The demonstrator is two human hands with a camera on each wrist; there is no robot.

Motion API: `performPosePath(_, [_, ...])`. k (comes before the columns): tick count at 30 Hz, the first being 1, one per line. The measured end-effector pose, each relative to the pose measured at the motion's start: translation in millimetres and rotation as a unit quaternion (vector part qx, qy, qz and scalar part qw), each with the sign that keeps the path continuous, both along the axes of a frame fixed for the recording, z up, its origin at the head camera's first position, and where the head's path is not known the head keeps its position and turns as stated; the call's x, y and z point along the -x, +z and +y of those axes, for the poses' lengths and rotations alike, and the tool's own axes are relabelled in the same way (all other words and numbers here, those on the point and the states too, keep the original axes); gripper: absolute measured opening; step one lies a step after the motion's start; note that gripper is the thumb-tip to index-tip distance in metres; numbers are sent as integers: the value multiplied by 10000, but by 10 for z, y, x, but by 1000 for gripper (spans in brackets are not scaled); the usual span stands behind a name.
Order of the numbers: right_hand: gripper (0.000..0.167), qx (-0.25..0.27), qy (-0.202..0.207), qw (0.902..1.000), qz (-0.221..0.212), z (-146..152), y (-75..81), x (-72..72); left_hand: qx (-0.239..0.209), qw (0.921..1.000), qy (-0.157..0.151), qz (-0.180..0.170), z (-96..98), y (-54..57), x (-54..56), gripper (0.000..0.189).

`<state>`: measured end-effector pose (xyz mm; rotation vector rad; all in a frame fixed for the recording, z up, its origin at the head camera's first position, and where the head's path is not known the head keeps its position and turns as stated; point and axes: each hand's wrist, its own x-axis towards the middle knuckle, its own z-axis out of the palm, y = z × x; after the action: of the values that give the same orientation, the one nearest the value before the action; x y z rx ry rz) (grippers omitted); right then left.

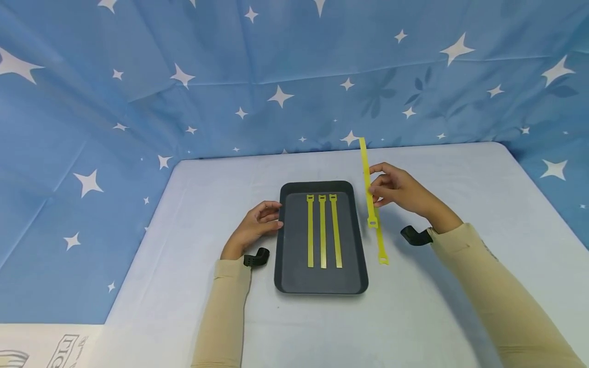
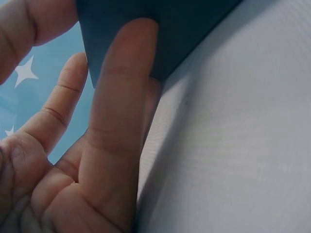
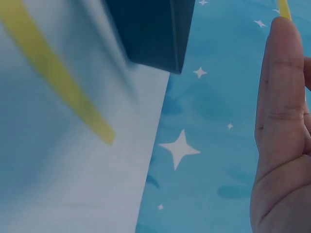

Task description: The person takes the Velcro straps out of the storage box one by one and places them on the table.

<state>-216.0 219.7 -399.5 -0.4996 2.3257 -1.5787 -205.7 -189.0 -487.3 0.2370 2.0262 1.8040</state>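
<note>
My right hand [image 1: 401, 191] pinches a yellow cable strap [image 1: 365, 168] between thumb and fingers, right of the dark grey tray [image 1: 294, 283]. The strap hangs with its slotted head downward. Behind its lower end, a second yellow strap [image 1: 382, 248] lies on the white cloth; the right wrist view shows a yellow strap [image 3: 63, 77] on the cloth too. Three more yellow straps [image 1: 322, 235] lie side by side in the tray, slotted heads at the far end. My left hand [image 1: 253, 223] rests against the tray's left side, its fingers [image 2: 116, 97] loosely extended along the wall.
A white cloth [image 1: 221, 184] covers the table. Behind it hangs a blue curtain [image 1: 322, 117] with white stars. Each wrist wears a black camera mount [image 1: 415, 236]. Printed light fabric [image 1: 46, 347] shows at the lower left corner.
</note>
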Motion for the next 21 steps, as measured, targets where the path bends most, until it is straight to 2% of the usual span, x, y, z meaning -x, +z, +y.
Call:
performPosePath(13, [46, -166, -235, 9993, -255, 228, -123, -81, -31, 10000, 44, -7, 6, -2, 5, 58])
performPosePath(21, [47, -207, -238, 9987, -394, 382, -210, -150, -47, 10000, 46, -23, 22, 29, -13, 59])
